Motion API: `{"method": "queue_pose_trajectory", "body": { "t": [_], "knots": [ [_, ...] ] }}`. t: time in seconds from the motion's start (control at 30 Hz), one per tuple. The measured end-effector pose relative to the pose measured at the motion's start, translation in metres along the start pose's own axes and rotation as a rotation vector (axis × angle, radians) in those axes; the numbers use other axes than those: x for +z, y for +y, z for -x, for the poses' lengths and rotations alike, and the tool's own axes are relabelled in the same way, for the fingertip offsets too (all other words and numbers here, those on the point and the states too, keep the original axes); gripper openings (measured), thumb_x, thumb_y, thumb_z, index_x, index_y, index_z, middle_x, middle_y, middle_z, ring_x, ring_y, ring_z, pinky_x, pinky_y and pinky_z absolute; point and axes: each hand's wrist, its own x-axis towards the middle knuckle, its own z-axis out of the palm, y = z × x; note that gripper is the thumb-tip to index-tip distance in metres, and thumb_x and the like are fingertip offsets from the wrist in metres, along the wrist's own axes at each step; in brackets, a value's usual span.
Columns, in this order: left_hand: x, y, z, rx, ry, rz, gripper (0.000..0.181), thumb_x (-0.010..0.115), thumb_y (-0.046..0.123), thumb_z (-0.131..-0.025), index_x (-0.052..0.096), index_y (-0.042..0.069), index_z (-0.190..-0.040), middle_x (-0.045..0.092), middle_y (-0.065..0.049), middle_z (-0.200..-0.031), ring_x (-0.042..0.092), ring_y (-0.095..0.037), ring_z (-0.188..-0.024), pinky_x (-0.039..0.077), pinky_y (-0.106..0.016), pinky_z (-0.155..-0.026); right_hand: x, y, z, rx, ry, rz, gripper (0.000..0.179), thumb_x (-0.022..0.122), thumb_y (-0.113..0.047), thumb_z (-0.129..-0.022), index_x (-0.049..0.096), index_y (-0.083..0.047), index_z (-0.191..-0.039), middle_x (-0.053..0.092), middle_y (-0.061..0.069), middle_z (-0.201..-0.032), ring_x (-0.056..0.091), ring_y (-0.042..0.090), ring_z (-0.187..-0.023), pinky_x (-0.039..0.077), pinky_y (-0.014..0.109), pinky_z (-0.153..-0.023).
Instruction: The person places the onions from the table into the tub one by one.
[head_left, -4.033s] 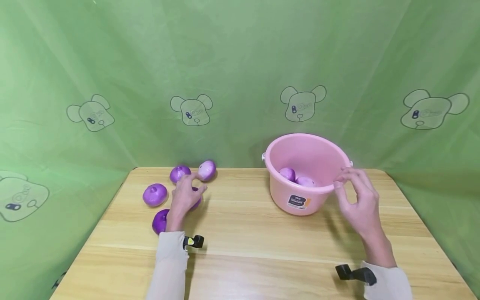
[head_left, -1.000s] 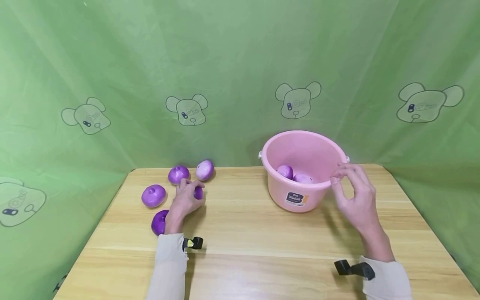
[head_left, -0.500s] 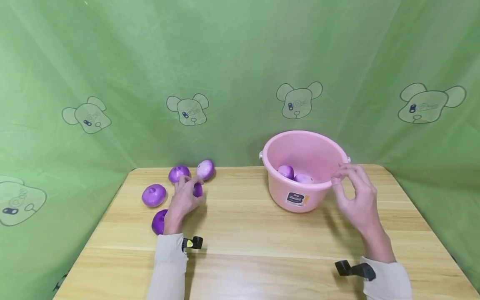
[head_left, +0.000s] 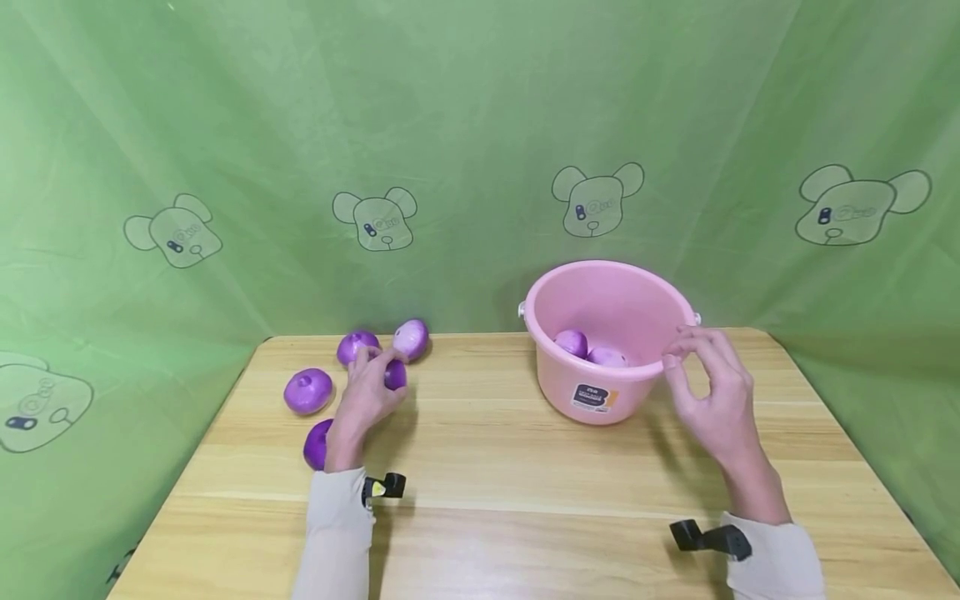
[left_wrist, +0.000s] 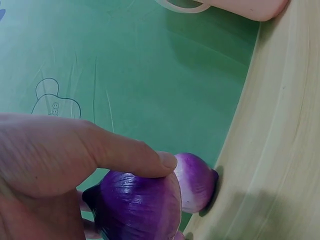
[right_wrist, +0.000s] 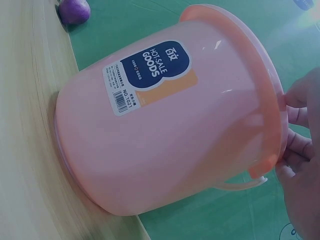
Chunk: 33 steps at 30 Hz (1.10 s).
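Observation:
My left hand (head_left: 367, 396) grips a purple onion (head_left: 395, 375), partly hidden behind its fingers. In the left wrist view the thumb lies along the top of that onion (left_wrist: 137, 207), and fingertips show on its far side. At the right, my right hand (head_left: 716, 404) pinches the rim of a pink bucket (head_left: 555, 387) between thumb and fingers. Inside the bucket lie a purple onion (head_left: 572, 343) and a paler onion (head_left: 607, 357). The right wrist view shows fingers on both sides of the bucket's rim (right_wrist: 280, 105).
Around my left hand several onions rest on the wooden table (head_left: 480, 483): one onion (head_left: 357, 347) and a paler onion (head_left: 411, 340) at the back, one onion (head_left: 308, 392) to the left, one onion (head_left: 317, 444) beside the wrist. A green curtain (head_left: 465, 100) stands behind the table.
Four seconds ago my left fingers were spread over the onion; now they hold it. Over the last second hand and onion have shifted slightly away from me. The right hand stays on the bucket rim.

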Motion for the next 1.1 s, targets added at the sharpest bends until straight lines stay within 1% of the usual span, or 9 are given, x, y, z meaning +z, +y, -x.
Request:
{"method": "queue_pose_trajectory", "body": {
  "t": [0.13,0.37,0.53,0.73,0.9,1.1],
  "knots": [
    [-0.002,0.003,0.001,0.001,0.008,0.006,0.053,0.079,0.002,-0.08,0.064,0.007,-0.131,0.042,-0.026,-0.14,0.04,-0.045,-0.129,0.046,-0.064,-0.103,0.0,0.0,0.0,-0.001,0.0,-0.005,0.009,0.069,0.0,-0.087,0.07,0.005,-0.093,0.066,0.022,-0.112,0.058,0.019,-0.12,0.04,0.029,-0.115],
    [-0.004,0.007,0.0,0.006,0.02,0.012,0.054,0.081,0.002,-0.08,0.064,0.008,-0.131,0.043,-0.025,-0.139,0.041,-0.044,-0.13,0.046,-0.063,-0.103,0.0,0.0,0.0,-0.002,0.002,0.001,0.009,0.069,0.0,-0.087,0.07,0.005,-0.093,0.067,0.021,-0.113,0.058,0.019,-0.119,0.041,0.029,-0.115],
    [-0.005,0.009,0.0,-0.003,0.031,0.018,0.055,0.081,0.002,-0.08,0.064,0.008,-0.132,0.042,-0.026,-0.141,0.041,-0.044,-0.131,0.045,-0.064,-0.104,0.0,0.0,-0.001,0.0,0.003,0.005,0.009,0.069,-0.001,-0.087,0.07,0.005,-0.093,0.067,0.021,-0.112,0.059,0.022,-0.119,0.04,0.029,-0.115],
    [-0.006,0.011,0.002,-0.006,0.058,0.04,0.054,0.082,0.004,-0.081,0.065,0.01,-0.132,0.041,-0.025,-0.143,0.042,-0.046,-0.133,0.046,-0.064,-0.104,-0.002,-0.001,0.0,0.015,-0.021,0.014,0.01,0.067,-0.003,-0.089,0.07,0.006,-0.093,0.066,0.022,-0.113,0.058,0.019,-0.121,0.04,0.029,-0.115],
    [-0.006,0.013,0.002,0.011,0.082,0.049,0.053,0.081,0.006,-0.081,0.065,0.01,-0.132,0.04,-0.026,-0.144,0.042,-0.047,-0.133,0.046,-0.063,-0.104,-0.002,0.0,0.0,0.02,-0.025,0.017,0.01,0.067,-0.004,-0.089,0.069,0.006,-0.093,0.065,0.022,-0.113,0.058,0.019,-0.122,0.04,0.028,-0.115],
    [-0.009,0.016,0.003,0.045,0.131,0.06,0.052,0.081,0.005,-0.082,0.066,0.009,-0.131,0.04,-0.026,-0.143,0.041,-0.045,-0.133,0.044,-0.061,-0.108,-0.002,0.0,0.0,0.03,-0.037,0.024,0.012,0.067,-0.005,-0.09,0.069,0.007,-0.094,0.065,0.024,-0.113,0.057,0.017,-0.123,0.039,0.028,-0.116]
  ]
}}
